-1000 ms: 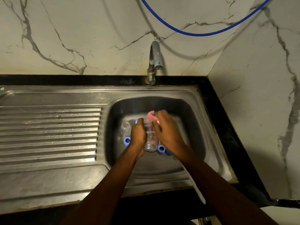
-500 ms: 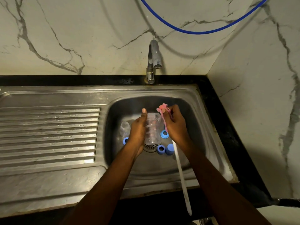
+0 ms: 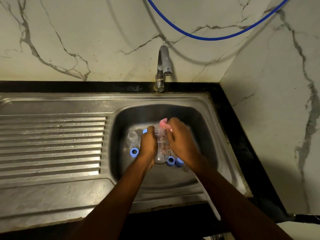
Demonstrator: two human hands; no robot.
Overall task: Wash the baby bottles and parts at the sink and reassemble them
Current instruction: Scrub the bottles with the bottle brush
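Observation:
Over the steel sink basin, my left hand grips a clear baby bottle around its side. My right hand holds a bottle brush with a pink head against the bottle's far end; its white handle runs back under my right forearm. On the basin floor stand a second clear bottle at the left and blue rings. Another blue part peeks out behind my left hand.
A steel tap stands behind the basin, with no water seen running. A ribbed drainboard lies to the left. Marble walls close in behind and at the right, with a blue hose hanging across them. A black counter edge borders the sink.
The brush, lifted off beside the bottle half a second ago, is back at the bottle's far end. My right hand has closed in on the bottle again.

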